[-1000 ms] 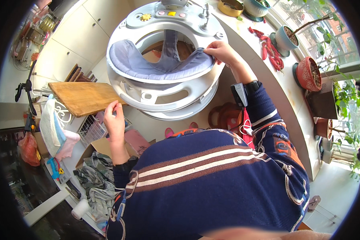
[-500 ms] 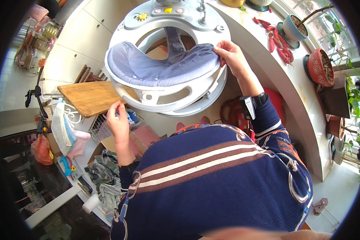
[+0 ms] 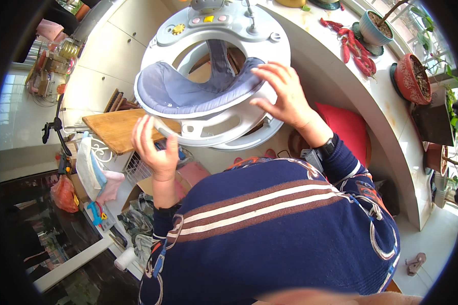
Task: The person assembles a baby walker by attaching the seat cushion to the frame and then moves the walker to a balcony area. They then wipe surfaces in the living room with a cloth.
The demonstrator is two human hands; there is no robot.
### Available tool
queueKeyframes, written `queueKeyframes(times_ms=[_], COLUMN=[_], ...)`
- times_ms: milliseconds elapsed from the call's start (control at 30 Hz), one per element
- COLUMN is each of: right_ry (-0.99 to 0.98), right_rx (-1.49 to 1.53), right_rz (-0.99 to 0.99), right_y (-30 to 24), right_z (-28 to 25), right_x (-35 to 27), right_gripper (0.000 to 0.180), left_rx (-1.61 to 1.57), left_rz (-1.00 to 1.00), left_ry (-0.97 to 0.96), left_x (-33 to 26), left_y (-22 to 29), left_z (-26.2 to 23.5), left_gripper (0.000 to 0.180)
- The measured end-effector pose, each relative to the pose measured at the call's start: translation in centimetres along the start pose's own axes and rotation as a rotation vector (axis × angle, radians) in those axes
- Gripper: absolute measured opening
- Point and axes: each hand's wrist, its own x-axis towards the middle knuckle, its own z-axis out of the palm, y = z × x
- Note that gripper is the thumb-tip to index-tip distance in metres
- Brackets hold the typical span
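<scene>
The curved white windowsill (image 3: 387, 101) carries red chilli peppers (image 3: 359, 57), a ribbed pale-blue plant pot (image 3: 375, 32) on a dark saucer (image 3: 374, 50), and a patterned red flowerpot (image 3: 409, 81). What bears the baby walker (image 3: 188, 99) cannot be made out.

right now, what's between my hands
In the head view, the slotted white frame under the grey padded seat lies between your left hand and right hand.

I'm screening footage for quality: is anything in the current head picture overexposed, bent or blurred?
Head view: glare washes out parts of the window at upper right; the long edge of the white ledge bows; a pale shape at the bottom edge is out of focus; the left hand, right hand and grey padded seat look fairly sharp.
</scene>
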Motion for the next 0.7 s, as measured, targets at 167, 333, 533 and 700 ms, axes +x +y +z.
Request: queueKeyframes(times_ms=[167,333,533,700], right_ry=[-0.054,-0.101,-0.181,-0.045], right_rx=[0.122,0.21,0.158,0.127], right_rz=[-0.186,-0.138,-0.038,-0.04], right_y=[0.0,0.4,-0.4,-2.2], right_z=[1.4,0.9,-1.1,-3.6], right_x=[1.5,1.0,1.3,2.8], right_gripper=[0.034,0.033,0.05,0.074], left_rx=[0.031,0.0,0.03,-0.003], left_rz=[0.168,0.156,0.151,0.133], left_ry=[-0.077,-0.115,-0.089,-0.089], left_x=[2.2,3.0,2.7,3.2], left_y=[2.1,2.9,2.7,2.8], left_z=[1.4,1.4,1.4,1.6], left_gripper=[0.061,0.053,0.041,0.038])
